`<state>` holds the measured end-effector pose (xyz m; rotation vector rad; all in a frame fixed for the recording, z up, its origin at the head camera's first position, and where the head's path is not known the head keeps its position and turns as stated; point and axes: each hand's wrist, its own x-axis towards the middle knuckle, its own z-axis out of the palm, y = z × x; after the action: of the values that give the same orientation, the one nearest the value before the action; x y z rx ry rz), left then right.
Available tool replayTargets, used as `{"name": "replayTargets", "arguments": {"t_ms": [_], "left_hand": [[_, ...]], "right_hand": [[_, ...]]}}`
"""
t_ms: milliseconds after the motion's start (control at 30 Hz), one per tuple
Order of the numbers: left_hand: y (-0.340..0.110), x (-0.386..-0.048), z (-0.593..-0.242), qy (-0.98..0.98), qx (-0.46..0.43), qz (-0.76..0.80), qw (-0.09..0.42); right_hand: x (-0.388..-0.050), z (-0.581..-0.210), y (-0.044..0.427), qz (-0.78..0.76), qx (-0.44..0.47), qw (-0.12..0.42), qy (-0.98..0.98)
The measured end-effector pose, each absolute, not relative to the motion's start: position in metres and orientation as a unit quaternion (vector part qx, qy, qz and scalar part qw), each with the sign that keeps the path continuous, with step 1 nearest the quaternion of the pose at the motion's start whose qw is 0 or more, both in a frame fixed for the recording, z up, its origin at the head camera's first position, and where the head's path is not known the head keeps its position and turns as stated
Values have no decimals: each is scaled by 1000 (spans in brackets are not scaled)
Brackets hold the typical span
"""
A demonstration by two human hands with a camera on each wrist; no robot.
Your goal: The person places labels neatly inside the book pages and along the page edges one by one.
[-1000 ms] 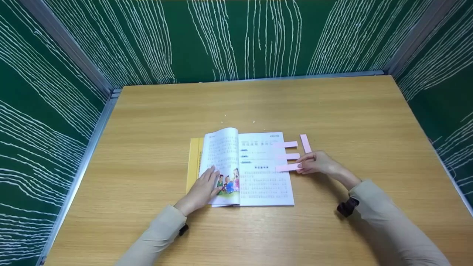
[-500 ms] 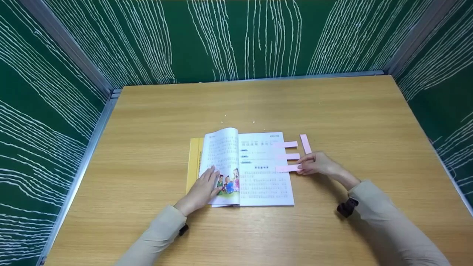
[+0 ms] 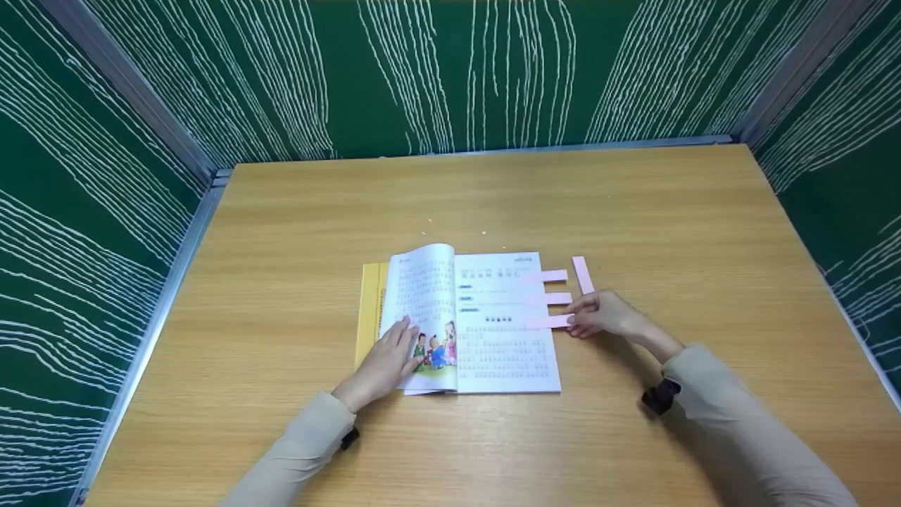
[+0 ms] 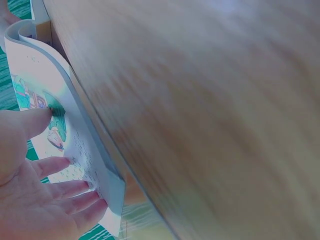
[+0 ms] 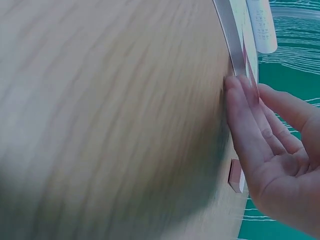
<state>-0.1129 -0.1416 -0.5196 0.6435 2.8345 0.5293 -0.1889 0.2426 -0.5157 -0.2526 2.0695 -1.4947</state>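
An open book (image 3: 504,359) with printed pages lies mid-table, its left page bearing a coloured picture of figures. My left hand (image 3: 380,362) rests on that page with fingers spread, pressing it down; the left wrist view shows the straight fingers (image 4: 80,192) against the paper. At the right page's edge my right hand (image 3: 604,314) pinches the outer end of a pink paper strip (image 3: 545,322), whose other end lies over the page. Two more pink strips, an upper one (image 3: 555,275) and a middle one (image 3: 559,298), stick out from the book above it.
A separate pink strip stack (image 3: 583,274) lies on the table just beyond my right hand. The book's yellow cover (image 3: 369,310) shows at its left. Tiny white scraps (image 3: 483,233) lie behind the book. Green panels (image 3: 450,77) with white lines stand around the table.
The right hand and its pinched strip have shifted very slightly, the strip now lying more level across the page edge. My left hand has stayed in place.
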Motion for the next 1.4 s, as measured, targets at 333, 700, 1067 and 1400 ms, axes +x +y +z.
{"name": "replayTargets", "arguments": {"t_ms": [333, 700, 1067, 1400], "left_hand": [[-141, -113, -520, 954, 215, 184, 95], [-141, -112, -521, 955, 226, 178, 77], [-141, -112, -522, 955, 227, 183, 65], [-141, -113, -522, 956, 208, 183, 91]], "right_hand": [[-185, -515, 242, -485, -109, 220, 839], [-171, -514, 228, -300, -187, 25, 935], [-159, -530, 221, -209, -398, -164, 878], [-145, -528, 218, -146, -405, 18, 902]]}}
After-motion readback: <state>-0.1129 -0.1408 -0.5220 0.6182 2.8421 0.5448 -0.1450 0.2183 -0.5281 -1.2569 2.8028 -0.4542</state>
